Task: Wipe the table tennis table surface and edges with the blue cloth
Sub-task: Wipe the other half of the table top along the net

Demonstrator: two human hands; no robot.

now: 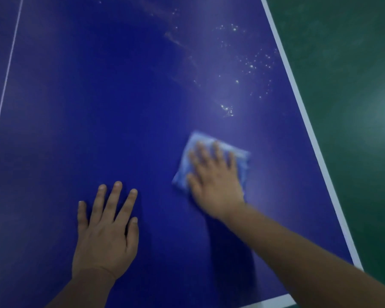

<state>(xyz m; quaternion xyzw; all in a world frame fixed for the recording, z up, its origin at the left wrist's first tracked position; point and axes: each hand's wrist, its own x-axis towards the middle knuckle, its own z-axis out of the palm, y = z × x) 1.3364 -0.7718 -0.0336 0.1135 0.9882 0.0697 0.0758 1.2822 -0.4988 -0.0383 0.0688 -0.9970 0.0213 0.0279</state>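
hands flat, palms down | right hand (pixel 216 185) on blue cloth (pixel 187 161) | left hand (pixel 107 236) on table (pixel 98 107)

The blue cloth (pixel 211 161) was a pale, folded pad, blurred, lying flat on the table (pixel 98 107) toward its right side, near the white edge line (pixel 298 96). The table was deep blue and glossy, with a thin white centre line (pixel 7 81) at left and white specks and smears (pixel 242 63) beyond the cloth.
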